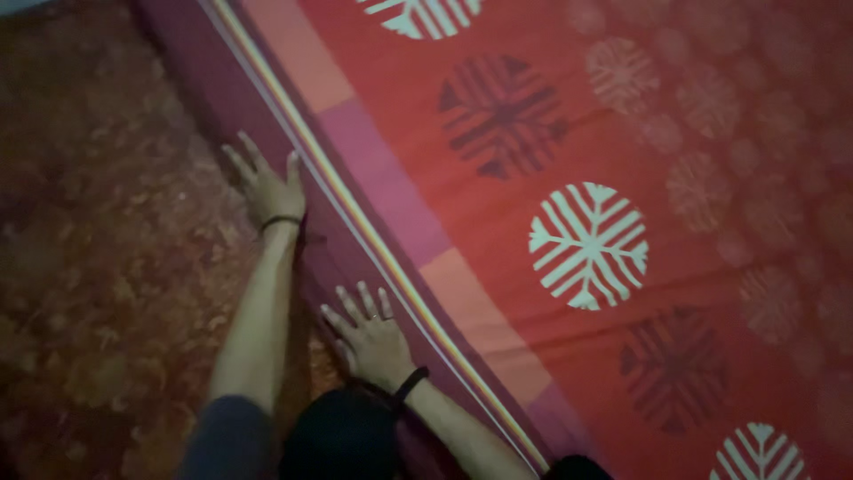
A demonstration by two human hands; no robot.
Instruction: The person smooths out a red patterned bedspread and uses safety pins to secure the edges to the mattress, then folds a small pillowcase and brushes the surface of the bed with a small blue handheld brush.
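Nearest us, our right hand (373,333) lies flat, fingers spread, its grip open and holding nothing, pressed on the hanging maroon side of the bedsheet (533,160). Farther along, our left hand (267,182) rests likewise, open against the striped border (355,213). Beyond spreads the red top with round patterns; the mottled floor (98,267) lies alongside.

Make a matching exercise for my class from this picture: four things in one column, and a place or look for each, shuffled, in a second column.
1. left hand
2. right hand
3. bedsheet
4. floor

A. red, with round striped patterns
B. brownish and mottled, beside the bed
C. flat on the bed's purple side, farther from the camera
D. flat on the bed's purple side, nearer the camera, ring on one finger

Pairs: 1-C, 2-D, 3-A, 4-B
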